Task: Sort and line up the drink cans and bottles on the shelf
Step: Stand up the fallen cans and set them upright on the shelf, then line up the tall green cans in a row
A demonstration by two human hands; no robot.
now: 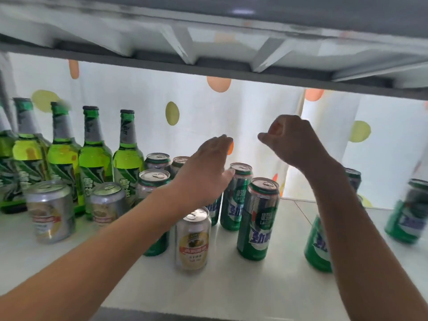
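Several green glass bottles [95, 156] stand in a row at the left back of the white shelf [231, 286]. Silver short cans [52, 212] sit in front of them, and another silver can [193, 239] stands mid-shelf. Tall green cans [258, 218] cluster in the middle and at the right [407, 212]. My left hand [206, 172] reaches in with straight fingers, its thumb touching the top of a tall green can [238, 195]. My right hand [291, 140] hovers above the cans, fingers loosely curled, holding nothing.
The underside of an upper shelf [208, 42] hangs low overhead. A white curtain with orange and yellow-green dots [172, 113] closes the back. Bare shelf surface lies in front of the cans, near the front edge.
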